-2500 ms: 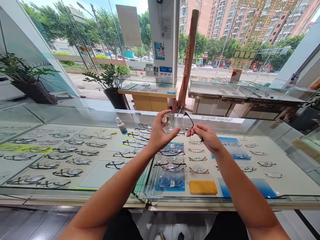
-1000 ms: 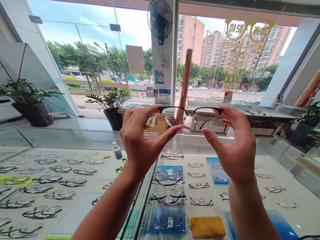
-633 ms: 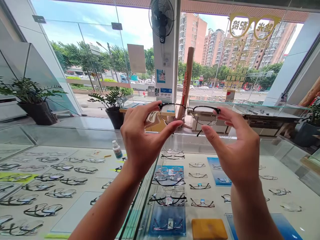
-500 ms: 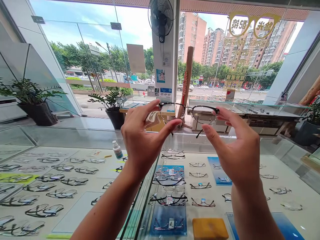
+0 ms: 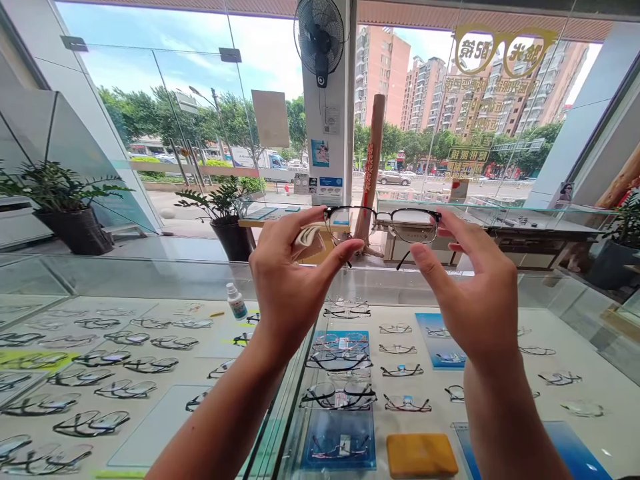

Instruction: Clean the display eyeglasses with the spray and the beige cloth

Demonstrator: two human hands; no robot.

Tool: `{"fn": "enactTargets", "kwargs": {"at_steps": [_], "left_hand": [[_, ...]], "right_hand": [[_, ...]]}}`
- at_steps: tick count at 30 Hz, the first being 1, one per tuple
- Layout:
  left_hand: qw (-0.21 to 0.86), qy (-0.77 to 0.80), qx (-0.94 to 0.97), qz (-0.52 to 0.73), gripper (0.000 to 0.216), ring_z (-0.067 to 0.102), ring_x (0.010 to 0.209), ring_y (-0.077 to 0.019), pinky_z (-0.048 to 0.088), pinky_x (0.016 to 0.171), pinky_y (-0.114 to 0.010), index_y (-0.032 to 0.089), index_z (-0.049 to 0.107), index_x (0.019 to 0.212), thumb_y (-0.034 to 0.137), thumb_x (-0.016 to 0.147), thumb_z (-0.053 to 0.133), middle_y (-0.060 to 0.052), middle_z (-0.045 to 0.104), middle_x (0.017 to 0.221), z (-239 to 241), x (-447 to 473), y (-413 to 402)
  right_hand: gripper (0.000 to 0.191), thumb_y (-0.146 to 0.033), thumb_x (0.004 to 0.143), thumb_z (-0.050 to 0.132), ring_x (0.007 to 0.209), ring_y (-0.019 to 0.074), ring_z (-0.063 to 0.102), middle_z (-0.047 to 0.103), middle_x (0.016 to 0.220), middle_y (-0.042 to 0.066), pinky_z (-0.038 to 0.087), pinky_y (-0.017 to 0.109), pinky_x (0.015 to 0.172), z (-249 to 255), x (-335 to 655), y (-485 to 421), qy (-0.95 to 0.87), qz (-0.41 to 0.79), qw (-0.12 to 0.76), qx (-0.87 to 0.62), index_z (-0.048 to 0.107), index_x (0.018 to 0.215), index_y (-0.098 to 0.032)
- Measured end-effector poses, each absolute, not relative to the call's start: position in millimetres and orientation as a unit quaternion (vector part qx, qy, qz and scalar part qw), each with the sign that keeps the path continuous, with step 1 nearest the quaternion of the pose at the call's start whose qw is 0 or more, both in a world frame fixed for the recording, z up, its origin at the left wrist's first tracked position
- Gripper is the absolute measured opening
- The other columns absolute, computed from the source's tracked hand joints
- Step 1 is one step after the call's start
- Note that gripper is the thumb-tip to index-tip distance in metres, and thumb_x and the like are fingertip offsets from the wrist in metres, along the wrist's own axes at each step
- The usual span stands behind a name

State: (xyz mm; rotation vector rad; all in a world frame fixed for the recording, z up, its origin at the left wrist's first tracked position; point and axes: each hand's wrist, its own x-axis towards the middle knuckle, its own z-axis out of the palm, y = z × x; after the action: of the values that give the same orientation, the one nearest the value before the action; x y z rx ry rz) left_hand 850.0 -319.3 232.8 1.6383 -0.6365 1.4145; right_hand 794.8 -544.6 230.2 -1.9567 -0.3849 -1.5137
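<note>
A pair of eyeglasses (image 5: 384, 217) with dark upper rims and clear lenses is held up level between both hands, above the display counter. My left hand (image 5: 295, 273) grips its left end, the index finger at the rim's corner and the thumb under the lens. Tucked in that same hand is a folded pale cloth (image 5: 309, 243). My right hand (image 5: 473, 280) pinches the opposite end, index finger at the hinge, thumb below. The temples point away and down, partly hidden behind the lenses and fingers.
Beneath is a glass display counter (image 5: 200, 277) with rows of eyeglasses (image 5: 93, 421). A small white bottle (image 5: 236, 301) stands on the left, and a yellow-brown case (image 5: 423, 455) lies near the front. Beyond are potted plants (image 5: 227, 220), a wooden post (image 5: 373, 153) and a wall fan (image 5: 320, 37).
The eyeglasses have shifted slightly right and tilted a little, with the left hand moving along. Both hands keep their grip, and the cloth stays in the left hand.
</note>
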Motion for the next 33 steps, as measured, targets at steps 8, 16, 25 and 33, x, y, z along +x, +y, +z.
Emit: {"fn": "enactTargets", "kwargs": {"at_steps": [8,16,25,33], "left_hand": [[0.408,-0.259,0.656,0.58,0.051,0.073,0.11,-0.0259,0.065,0.088,-0.039,0.028,0.077,0.123,0.057,0.085,0.095,-0.007,0.076,0.116,236,844,-320],[0.376,-0.262,0.647,0.61,0.046,0.072,0.104,-0.0254,0.063,0.091,-0.042,0.03,0.078,0.12,0.053,0.084,0.097,-0.006,0.076,0.111,239,840,-321],[0.369,-0.29,0.636,0.613,0.042,0.07,0.094,-0.0236,0.061,0.082,-0.042,0.032,0.079,0.118,0.047,0.084,0.098,-0.004,0.073,0.104,239,840,-319],[0.363,-0.281,0.639,0.617,0.042,0.071,0.092,-0.0237,0.061,0.079,-0.042,0.03,0.078,0.116,0.05,0.085,0.097,-0.005,0.074,0.103,239,838,-321]], "right_hand": [[0.052,-0.049,0.103,0.075,0.121,0.033,0.077,0.08,0.137,0.012,0.065,0.06,0.107,230,796,-545,-0.156,-0.564,0.317,-0.746,0.072,0.15,-0.027],[0.049,-0.047,0.103,0.073,0.122,0.0353,0.077,0.08,0.138,0.014,0.065,0.061,0.106,230,796,-544,-0.149,-0.544,0.332,-0.756,0.074,0.147,-0.024],[0.052,-0.05,0.103,0.07,0.123,0.0373,0.077,0.081,0.139,0.014,0.064,0.063,0.107,232,796,-544,-0.136,-0.529,0.34,-0.766,0.075,0.146,-0.021],[0.053,-0.05,0.103,0.069,0.122,0.0355,0.078,0.081,0.138,0.015,0.065,0.062,0.107,231,796,-543,-0.133,-0.526,0.34,-0.768,0.075,0.145,-0.02]]}}
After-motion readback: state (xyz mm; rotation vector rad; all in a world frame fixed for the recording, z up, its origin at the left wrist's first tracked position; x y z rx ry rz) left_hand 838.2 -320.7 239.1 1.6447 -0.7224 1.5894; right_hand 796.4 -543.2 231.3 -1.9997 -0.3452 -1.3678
